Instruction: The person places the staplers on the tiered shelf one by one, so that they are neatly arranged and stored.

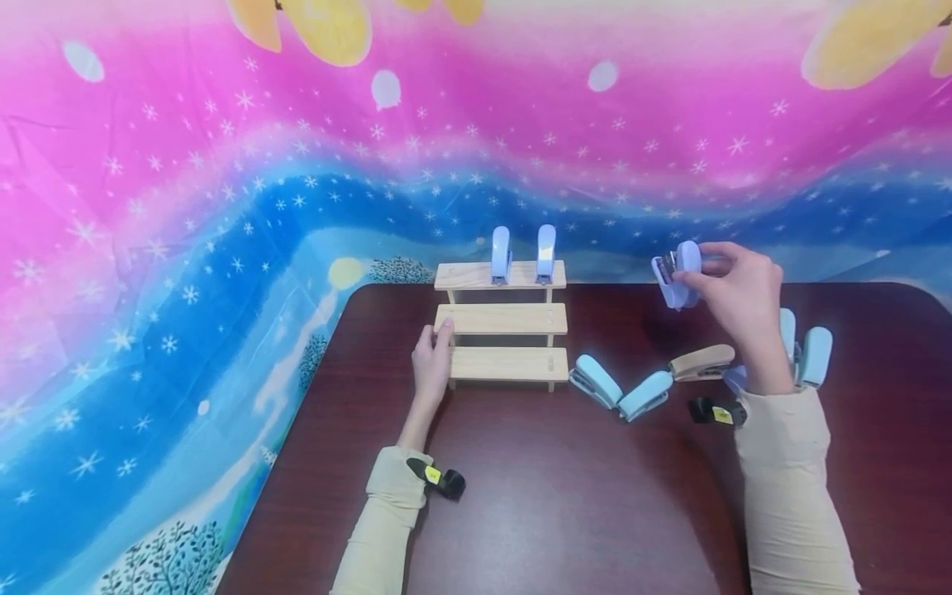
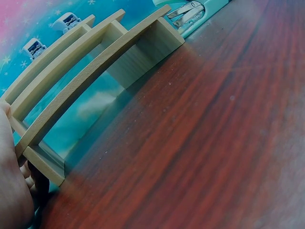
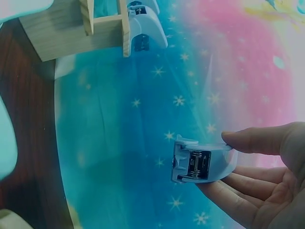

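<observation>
A small three-tier wooden rack (image 1: 501,319) stands on the table, two lavender staplers (image 1: 501,254) upright on its top tier. At its left side my left hand (image 1: 432,362) grips the rack, thumb on the front and fingers curled behind the edge in the left wrist view. To the right of the rack, my right hand (image 1: 738,291) pinches another lavender stapler (image 1: 677,276) between thumb and fingers, up in the air. The right wrist view shows that stapler (image 3: 205,162) end-on, the thumb on one side and fingers on the other.
Two mint staplers (image 1: 595,381) and a tan stapler (image 1: 702,363) lie right of the rack on the dark wooden table (image 1: 565,496). More mint staplers (image 1: 815,355) stand behind the right wrist, partly hidden, with a lavender one (image 1: 735,378). A patterned cloth (image 1: 223,207) hangs behind.
</observation>
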`<state>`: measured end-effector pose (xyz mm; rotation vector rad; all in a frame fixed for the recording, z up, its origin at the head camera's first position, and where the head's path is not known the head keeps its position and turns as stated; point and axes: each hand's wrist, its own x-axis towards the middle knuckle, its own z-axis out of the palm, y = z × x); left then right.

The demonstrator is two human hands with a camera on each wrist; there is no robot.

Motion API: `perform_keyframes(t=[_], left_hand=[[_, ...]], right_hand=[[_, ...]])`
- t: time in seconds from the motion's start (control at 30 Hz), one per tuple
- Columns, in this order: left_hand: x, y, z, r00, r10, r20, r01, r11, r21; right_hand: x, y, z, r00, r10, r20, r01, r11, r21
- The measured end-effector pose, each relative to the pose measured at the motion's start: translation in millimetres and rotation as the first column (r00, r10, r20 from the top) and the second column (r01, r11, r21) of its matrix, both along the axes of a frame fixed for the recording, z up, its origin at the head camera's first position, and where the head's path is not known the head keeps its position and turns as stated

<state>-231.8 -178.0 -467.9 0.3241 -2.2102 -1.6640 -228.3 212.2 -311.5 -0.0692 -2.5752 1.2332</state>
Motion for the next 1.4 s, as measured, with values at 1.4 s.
perform_keyframes(t=[1.4], left_hand=[[-0.5,0.2,-0.1,1.000,0.007,0.001,-0.007,1.000,-0.006]], right_hand=[[-7.4,-75.3,14.0,0.995,0.059,-0.086,-0.070,0.989,-0.133]])
